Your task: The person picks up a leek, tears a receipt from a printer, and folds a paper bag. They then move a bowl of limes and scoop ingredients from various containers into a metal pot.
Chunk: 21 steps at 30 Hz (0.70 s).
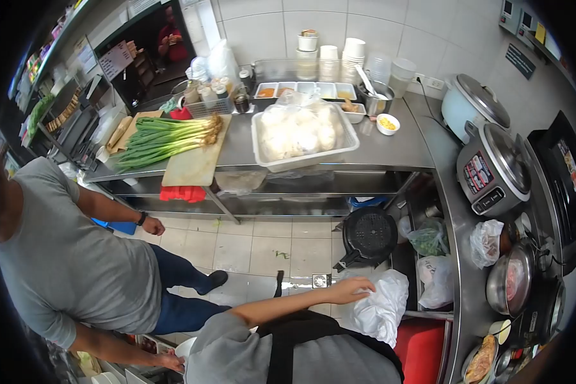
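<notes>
My left hand (351,290) reaches across to the right, its fingers bent at the upper left edge of a crumpled white plastic bag (384,308). The fingertips seem to pinch the bag. My right hand does not show; the bag and my body cover that area. Below and right of the bag is a red surface (420,349). A black ridged pan-like appliance (369,234) stands beyond my left hand.
A co-worker (83,249) in a grey shirt stands at left. The steel counter (397,144) ahead bears spring onions (166,141) on a cutting board (195,168) and a bagged white tub (307,160). On the right counter stand rice cookers (493,163) and a steel bowl (499,288).
</notes>
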Tool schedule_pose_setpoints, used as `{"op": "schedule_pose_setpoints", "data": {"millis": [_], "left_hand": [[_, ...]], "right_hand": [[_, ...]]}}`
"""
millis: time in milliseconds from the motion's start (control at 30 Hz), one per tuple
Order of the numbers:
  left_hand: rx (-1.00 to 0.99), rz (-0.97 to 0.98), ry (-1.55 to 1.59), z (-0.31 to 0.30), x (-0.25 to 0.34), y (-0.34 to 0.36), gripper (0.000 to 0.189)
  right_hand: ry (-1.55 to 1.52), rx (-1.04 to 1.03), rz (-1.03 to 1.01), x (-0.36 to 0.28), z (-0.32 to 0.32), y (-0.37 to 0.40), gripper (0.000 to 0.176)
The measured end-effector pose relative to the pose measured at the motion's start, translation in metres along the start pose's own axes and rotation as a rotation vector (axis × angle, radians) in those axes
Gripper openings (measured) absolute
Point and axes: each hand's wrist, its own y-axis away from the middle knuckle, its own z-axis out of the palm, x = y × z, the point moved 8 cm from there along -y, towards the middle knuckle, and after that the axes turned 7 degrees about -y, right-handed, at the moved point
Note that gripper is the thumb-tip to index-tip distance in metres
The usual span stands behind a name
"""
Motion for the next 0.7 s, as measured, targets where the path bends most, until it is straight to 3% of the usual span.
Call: {"op": "schedule_pose_setpoints", "data": {"millis": [133, 333, 467, 700], "left_hand": [[0.202, -0.255, -0.074, -0.068, -0.019, 0.074, 0.022], [0.459, -0.432, -0.069, -0.161, 0.010, 0.138, 0.022], [0.554, -0.335, -0.287, -0.232, 0.028, 0.155, 0.024], [0.791, -0.329, -0.459, -0.375, 0.059, 0.224, 0.024]], "right_hand": [[-0.093, 0.002, -0.015, 0.042, 0.037, -0.020, 0.041], [-0.204, 0.005, -0.046, 0.087, 0.084, -0.059, 0.040], [-0.297, 0.015, -0.060, 0.124, 0.119, -0.090, 0.040], [-0.387, 0.027, -0.142, 0.173, 0.204, -0.171, 0.039]]}}
